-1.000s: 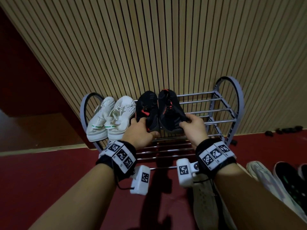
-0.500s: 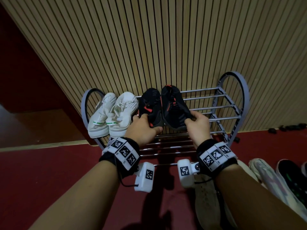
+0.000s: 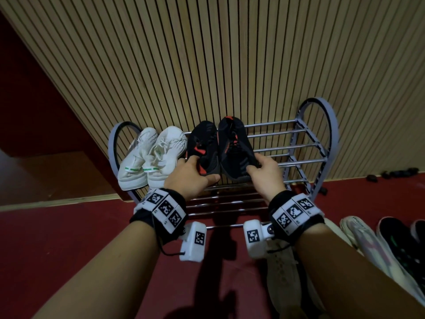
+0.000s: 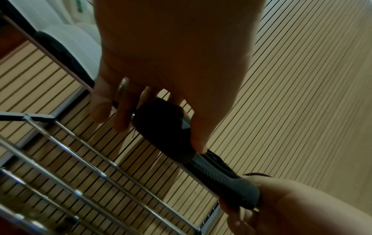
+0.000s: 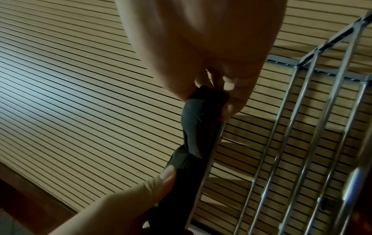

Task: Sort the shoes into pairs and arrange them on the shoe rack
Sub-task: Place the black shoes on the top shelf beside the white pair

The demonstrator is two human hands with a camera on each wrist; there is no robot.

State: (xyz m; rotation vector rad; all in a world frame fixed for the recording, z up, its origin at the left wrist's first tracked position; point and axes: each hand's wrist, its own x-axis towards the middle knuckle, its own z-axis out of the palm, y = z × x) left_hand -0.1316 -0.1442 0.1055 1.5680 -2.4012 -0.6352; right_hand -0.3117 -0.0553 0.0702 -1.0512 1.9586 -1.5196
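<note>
You hold both black sneakers at the heel end on the top tier of the shoe rack (image 3: 318, 143). Your left hand (image 3: 189, 174) grips the left black shoe (image 3: 203, 146) at its heel: thumb runs along the near edge of the heel, fingers curl over the far side; in the left wrist view the little and ring fingers (image 4: 104, 103) hang spread and clear of the shoe, the others wrap the dark heel. Your right hand (image 3: 266, 173) pinches the heel of the right black shoe (image 3: 234, 146): in the right wrist view the fingertips (image 5: 233, 101) are pressed together against one side of the heel, thumb on the other. Both black shoes lie toes toward the slatted wall (image 3: 207, 54), side by side and touching, soles on the rails; the right one sits slightly further back, its red-edged toe at the rear rail. Just left of them the white pair (image 3: 149, 155) sits on the same tier, toes to the wall, the nearer white shoe touching the left black shoe. The right part of the top tier shows bare rails. On the red floor (image 3: 57, 238) at lower right lie loose shoes (image 3: 379, 245): a pale one, a dark one with green marks, and a beige one partly under your right forearm
</note>
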